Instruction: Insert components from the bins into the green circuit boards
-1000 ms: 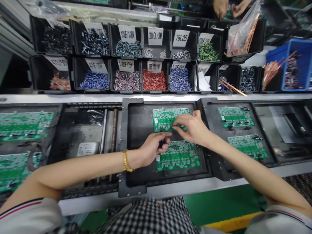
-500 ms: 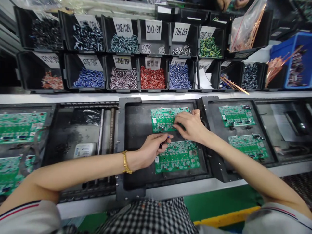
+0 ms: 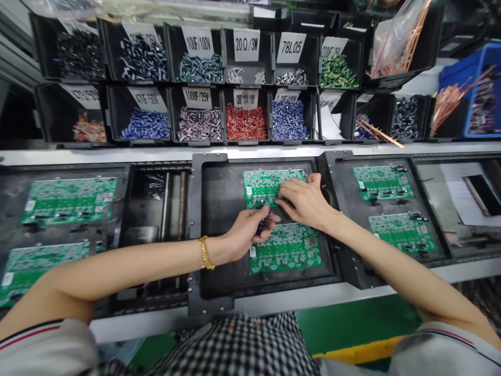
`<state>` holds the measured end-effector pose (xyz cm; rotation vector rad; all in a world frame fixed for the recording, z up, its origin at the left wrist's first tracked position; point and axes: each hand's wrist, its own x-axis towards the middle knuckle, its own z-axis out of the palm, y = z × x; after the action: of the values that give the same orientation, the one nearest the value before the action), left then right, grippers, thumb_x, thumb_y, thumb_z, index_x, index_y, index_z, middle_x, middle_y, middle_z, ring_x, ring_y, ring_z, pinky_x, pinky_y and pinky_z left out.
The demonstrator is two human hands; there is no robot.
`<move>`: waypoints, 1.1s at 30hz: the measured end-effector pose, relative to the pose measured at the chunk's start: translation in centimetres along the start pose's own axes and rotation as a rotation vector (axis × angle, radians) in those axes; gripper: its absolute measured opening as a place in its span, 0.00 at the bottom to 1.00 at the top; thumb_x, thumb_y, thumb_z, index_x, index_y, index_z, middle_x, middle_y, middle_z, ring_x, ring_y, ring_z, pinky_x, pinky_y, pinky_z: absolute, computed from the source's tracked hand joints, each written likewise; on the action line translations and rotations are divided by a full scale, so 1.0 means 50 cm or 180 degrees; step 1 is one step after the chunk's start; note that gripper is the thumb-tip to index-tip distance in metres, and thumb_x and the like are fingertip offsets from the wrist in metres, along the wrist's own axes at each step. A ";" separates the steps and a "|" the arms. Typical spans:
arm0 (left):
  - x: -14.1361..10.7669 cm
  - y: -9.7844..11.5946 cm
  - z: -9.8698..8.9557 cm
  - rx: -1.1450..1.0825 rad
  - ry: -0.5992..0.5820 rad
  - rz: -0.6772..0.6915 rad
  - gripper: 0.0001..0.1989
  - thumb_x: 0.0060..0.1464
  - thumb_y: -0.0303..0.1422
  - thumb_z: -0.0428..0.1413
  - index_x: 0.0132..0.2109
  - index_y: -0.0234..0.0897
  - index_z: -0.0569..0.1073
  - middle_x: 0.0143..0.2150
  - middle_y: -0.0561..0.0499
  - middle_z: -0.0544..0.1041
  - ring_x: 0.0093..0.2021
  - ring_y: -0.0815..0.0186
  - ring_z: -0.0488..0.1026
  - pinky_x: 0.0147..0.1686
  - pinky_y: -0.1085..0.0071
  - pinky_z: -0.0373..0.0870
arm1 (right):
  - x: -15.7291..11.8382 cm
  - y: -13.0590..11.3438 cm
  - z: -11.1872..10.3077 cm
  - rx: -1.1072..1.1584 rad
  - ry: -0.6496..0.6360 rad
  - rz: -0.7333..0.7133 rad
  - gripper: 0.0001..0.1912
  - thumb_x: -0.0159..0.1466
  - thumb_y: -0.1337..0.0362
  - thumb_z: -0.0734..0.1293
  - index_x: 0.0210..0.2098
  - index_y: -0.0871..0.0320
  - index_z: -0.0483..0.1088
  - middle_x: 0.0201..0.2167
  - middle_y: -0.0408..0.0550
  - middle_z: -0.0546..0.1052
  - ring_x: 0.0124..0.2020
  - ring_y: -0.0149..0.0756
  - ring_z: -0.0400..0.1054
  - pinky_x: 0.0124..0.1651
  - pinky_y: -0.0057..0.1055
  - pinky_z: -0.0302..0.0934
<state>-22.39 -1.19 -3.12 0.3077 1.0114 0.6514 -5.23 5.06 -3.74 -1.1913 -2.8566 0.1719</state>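
My left hand (image 3: 247, 233) is closed around several small blue capacitors (image 3: 261, 225), held just below the upper green circuit board (image 3: 252, 183). Its thumb points toward that board's lower edge. At the lower right part of the same board, my right hand (image 3: 300, 198) has its thumb and fingertips pinched together; whatever may be between them is hidden. A second green circuit board (image 3: 284, 256) lies below, partly behind my left fingers. Both boards rest in a black tray (image 3: 221, 209), and a small dark round part (image 3: 262, 201) stands on the upper one.
Two rows of black bins hold loose parts, among them blue capacitors (image 3: 289, 121), red parts (image 3: 245, 122) and green ones (image 3: 337, 72). More boards lie in a left tray (image 3: 70, 201) and a right tray (image 3: 383, 183). A phone (image 3: 483, 194) lies far right.
The left tray with its boards has slid to the right, nearer the middle tray. My left fingers have shifted, showing more of the blue capacitors. My right hand has stayed nearly in place.
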 end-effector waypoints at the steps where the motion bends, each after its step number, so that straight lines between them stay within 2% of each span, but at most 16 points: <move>1: 0.001 0.000 0.000 0.0007 0.0023 -0.0021 0.16 0.61 0.34 0.48 0.31 0.25 0.70 0.22 0.52 0.64 0.15 0.80 0.54 0.16 0.78 0.41 | -0.001 -0.003 -0.003 0.0027 -0.0008 0.0035 0.13 0.65 0.61 0.57 0.30 0.60 0.68 0.32 0.47 0.75 0.38 0.39 0.65 0.37 0.34 0.37; 5: 0.001 -0.004 0.007 -0.0020 0.0029 -0.0032 0.17 0.61 0.37 0.47 0.29 0.27 0.68 0.22 0.53 0.63 0.16 0.80 0.54 0.16 0.79 0.41 | -0.014 -0.029 -0.035 0.0807 0.0008 0.0359 0.14 0.64 0.56 0.60 0.30 0.58 0.70 0.31 0.43 0.76 0.35 0.35 0.67 0.39 0.33 0.37; 8: -0.002 -0.010 0.018 -0.0121 -0.0181 -0.0001 0.18 0.60 0.40 0.48 0.28 0.29 0.66 0.24 0.52 0.64 0.17 0.79 0.56 0.17 0.79 0.45 | -0.030 -0.039 -0.059 0.1312 -0.0183 0.0314 0.10 0.63 0.59 0.60 0.32 0.56 0.71 0.31 0.40 0.77 0.33 0.32 0.68 0.39 0.33 0.38; 10: -0.003 -0.013 0.024 -0.0206 -0.0305 -0.0008 0.16 0.60 0.38 0.48 0.32 0.28 0.67 0.25 0.52 0.65 0.20 0.77 0.59 0.18 0.80 0.49 | -0.040 -0.026 -0.062 0.1109 -0.0158 0.0347 0.09 0.63 0.62 0.60 0.32 0.56 0.70 0.31 0.42 0.77 0.33 0.33 0.67 0.38 0.33 0.38; 13: -0.002 -0.016 0.024 -0.0080 -0.0300 0.0052 0.09 0.60 0.32 0.47 0.38 0.29 0.67 0.26 0.52 0.66 0.20 0.76 0.61 0.20 0.80 0.52 | -0.050 0.016 -0.048 0.0550 -0.0006 0.0486 0.09 0.62 0.65 0.58 0.33 0.58 0.69 0.34 0.45 0.76 0.36 0.37 0.67 0.36 0.32 0.36; 17: 0.003 -0.014 0.015 0.0302 -0.0170 0.0283 0.10 0.60 0.33 0.47 0.35 0.31 0.65 0.24 0.50 0.69 0.16 0.77 0.58 0.17 0.79 0.47 | -0.052 0.055 -0.026 0.0317 -0.0059 0.0394 0.09 0.61 0.67 0.57 0.33 0.58 0.68 0.35 0.46 0.75 0.37 0.39 0.66 0.35 0.32 0.36; 20: 0.005 -0.012 0.011 0.0418 -0.0218 0.0366 0.12 0.58 0.37 0.50 0.33 0.31 0.66 0.23 0.52 0.67 0.16 0.79 0.55 0.16 0.80 0.43 | -0.051 0.056 -0.021 0.0223 -0.0060 0.0321 0.09 0.62 0.66 0.56 0.32 0.59 0.67 0.34 0.46 0.75 0.37 0.39 0.66 0.36 0.32 0.36; 23: 0.006 -0.010 0.013 0.0329 -0.0240 0.0354 0.11 0.56 0.35 0.53 0.34 0.28 0.69 0.23 0.55 0.62 0.17 0.80 0.53 0.16 0.81 0.43 | -0.053 0.050 -0.020 0.0100 -0.0011 0.0264 0.09 0.63 0.66 0.56 0.33 0.58 0.67 0.35 0.46 0.75 0.37 0.39 0.65 0.37 0.33 0.36; 27: 0.002 -0.010 0.018 0.0161 -0.0039 0.0241 0.09 0.55 0.30 0.54 0.37 0.24 0.73 0.28 0.51 0.66 0.19 0.81 0.54 0.16 0.81 0.44 | -0.056 0.048 -0.012 -0.0241 0.0073 0.0139 0.11 0.65 0.67 0.54 0.34 0.59 0.67 0.35 0.47 0.75 0.37 0.39 0.65 0.38 0.35 0.37; 31: -0.012 -0.017 0.024 -0.0040 0.0168 -0.0015 0.12 0.55 0.32 0.55 0.34 0.23 0.73 0.27 0.51 0.66 0.18 0.82 0.53 0.16 0.81 0.43 | -0.056 0.049 -0.005 -0.0525 0.0063 0.0042 0.12 0.67 0.66 0.54 0.34 0.60 0.68 0.36 0.48 0.76 0.36 0.38 0.66 0.40 0.37 0.37; 33: -0.020 -0.023 0.027 -0.0136 0.0213 -0.0062 0.13 0.54 0.34 0.56 0.33 0.24 0.72 0.26 0.52 0.65 0.18 0.81 0.54 0.16 0.81 0.44 | -0.058 0.039 -0.011 -0.0484 0.0081 0.0154 0.13 0.67 0.64 0.55 0.34 0.60 0.69 0.36 0.49 0.76 0.35 0.38 0.66 0.40 0.38 0.37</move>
<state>-21.17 -2.65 -2.36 0.2395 1.0618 0.6683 -1.77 4.41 -3.42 -1.2788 -2.8647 -0.0599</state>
